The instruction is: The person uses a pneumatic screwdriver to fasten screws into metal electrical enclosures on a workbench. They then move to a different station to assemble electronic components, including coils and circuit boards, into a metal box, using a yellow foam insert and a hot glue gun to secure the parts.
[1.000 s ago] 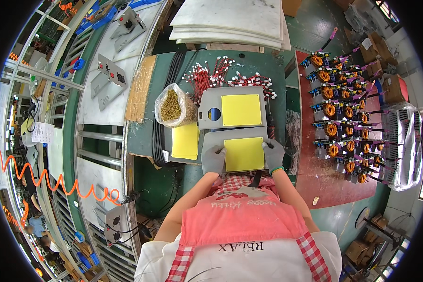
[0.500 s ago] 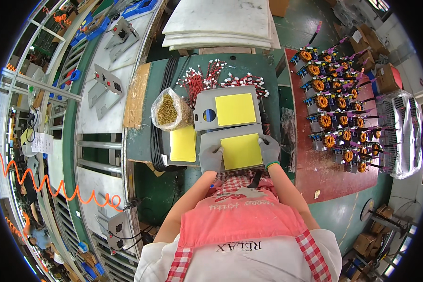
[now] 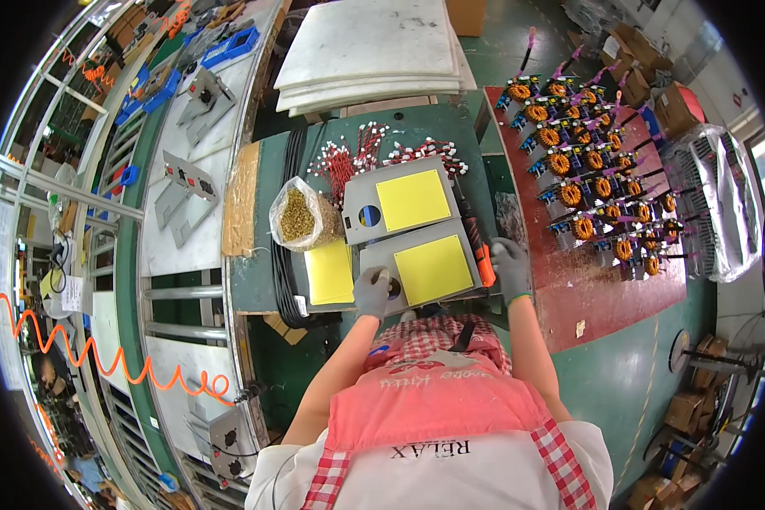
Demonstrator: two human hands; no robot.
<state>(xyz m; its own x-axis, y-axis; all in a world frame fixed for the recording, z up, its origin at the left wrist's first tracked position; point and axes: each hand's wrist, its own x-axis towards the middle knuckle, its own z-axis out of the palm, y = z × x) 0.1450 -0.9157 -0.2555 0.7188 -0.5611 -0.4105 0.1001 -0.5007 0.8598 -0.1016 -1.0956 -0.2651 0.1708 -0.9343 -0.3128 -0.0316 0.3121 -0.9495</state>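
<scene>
A grey metal panel (image 3: 376, 253) with a yellow sheet (image 3: 434, 270) on it lies at the near edge of the green table. My left hand (image 3: 372, 291), in a grey glove, grips its near left corner beside a round hole. My gloved right hand (image 3: 510, 266) is off the panel, to its right, fingers slightly bent and apart, with nothing visible in them. Nearest to it is an orange-and-black handled tool (image 3: 484, 263), perhaps a power screwdriver. A second grey panel (image 3: 359, 191) with a yellow sheet (image 3: 412, 201) lies just beyond the first.
Left of the panels are a clear bag of small brass-coloured parts (image 3: 299, 217), yellow sheets (image 3: 330, 276) and black cables (image 3: 285, 255). Red wires with white connectors (image 3: 336, 161) lie behind. Circuit boards with orange coils (image 3: 569, 194) cover the red table at right. A roller conveyor (image 3: 183, 292) runs along the left.
My right hand has let go of the near panel's right edge and moved right. The orange-handled tool now shows between them. My left hand stays on the panel. The view has shifted slightly.
</scene>
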